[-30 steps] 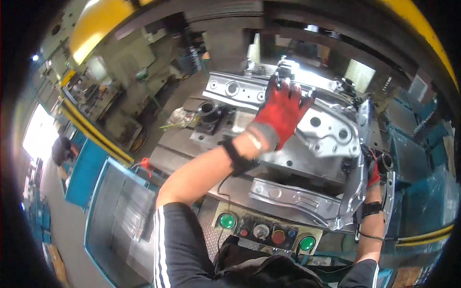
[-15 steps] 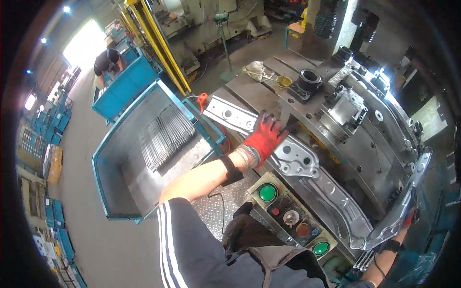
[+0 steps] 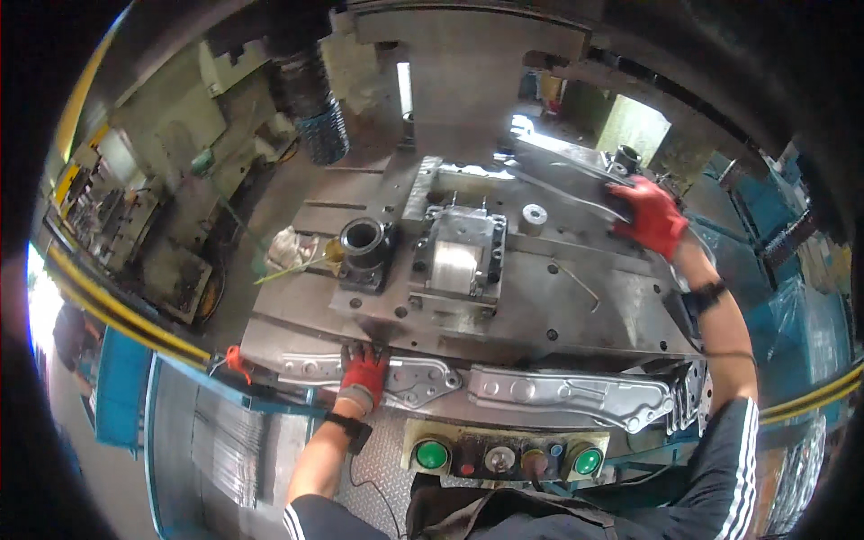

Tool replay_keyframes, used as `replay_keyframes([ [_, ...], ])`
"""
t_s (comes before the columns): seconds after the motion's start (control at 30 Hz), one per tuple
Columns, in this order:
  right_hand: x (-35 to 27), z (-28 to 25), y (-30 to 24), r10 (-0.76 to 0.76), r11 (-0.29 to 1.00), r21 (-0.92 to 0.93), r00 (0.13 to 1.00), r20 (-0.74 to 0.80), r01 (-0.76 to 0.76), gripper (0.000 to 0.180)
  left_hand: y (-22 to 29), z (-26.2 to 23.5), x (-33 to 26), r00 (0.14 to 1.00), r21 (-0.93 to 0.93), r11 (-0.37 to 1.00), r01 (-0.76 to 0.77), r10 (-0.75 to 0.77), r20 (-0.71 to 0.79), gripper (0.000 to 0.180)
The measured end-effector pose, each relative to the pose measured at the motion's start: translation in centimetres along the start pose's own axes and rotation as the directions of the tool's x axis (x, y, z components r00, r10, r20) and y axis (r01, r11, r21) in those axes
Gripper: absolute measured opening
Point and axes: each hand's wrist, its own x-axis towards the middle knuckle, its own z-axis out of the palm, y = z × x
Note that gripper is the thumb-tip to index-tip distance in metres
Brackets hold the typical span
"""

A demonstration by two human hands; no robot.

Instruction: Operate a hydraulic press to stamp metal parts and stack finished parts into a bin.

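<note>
Head view. Left hand [image 3: 364,371], red glove, lower centre-left: rests flat, fingers spread, on stamped sheet-metal panel [image 3: 396,378] lying along front edge of press bed; nothing clasped. Second stamped panel [image 3: 567,396] just beside it, lower centre-right. Right hand [image 3: 650,216], red glove, upper right: fingers closed on edge of long metal bracket [image 3: 562,184] over die plate [image 3: 576,288]. Control box [image 3: 504,457] with green buttons at bottom centre. Blue bin [image 3: 225,432] lower left.

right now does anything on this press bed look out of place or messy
One thing stands out: a crumpled rag and a thin stick lie loose on the press bed, beside the dark cylinder. The left hand rests on a stamped metal panel; the right hand grips another sheet part.
</note>
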Motion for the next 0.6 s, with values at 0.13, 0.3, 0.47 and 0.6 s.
replay_keyframes([
  [0.13, 6.6, 2.8, -0.7, -0.059, 0.992, -0.103, 0.982, 0.178, 0.078, 0.057, -0.8, 1.4, 0.1, 0.999, -0.037, 0.999, 0.004, -0.002, 0.055, 0.088],
  [0.3, 9.9, 8.0, 1.6, -0.124, 0.989, -0.053, 0.972, 0.199, 0.137, 0.052, -1.5, -2.2, -2.1, 0.996, -0.186, 0.982, 0.038, -0.021, 0.092, 0.098],
  [0.47, 11.2, 10.0, 1.1, -0.146, 0.985, -0.071, 0.983, 0.113, 0.155, 0.046, -0.8, -0.1, -5.9, 0.957, -0.497, 0.866, 0.057, -0.189, -0.22, 0.078],
  [0.6, 11.1, 9.1, -0.3, 0.061, 0.97, -0.244, 0.959, 0.278, 0.009, 0.048, 2.0, 0.1, -8.6, 0.921, -0.617, 0.787, 0.004, -0.243, -0.303, 0.053],
])
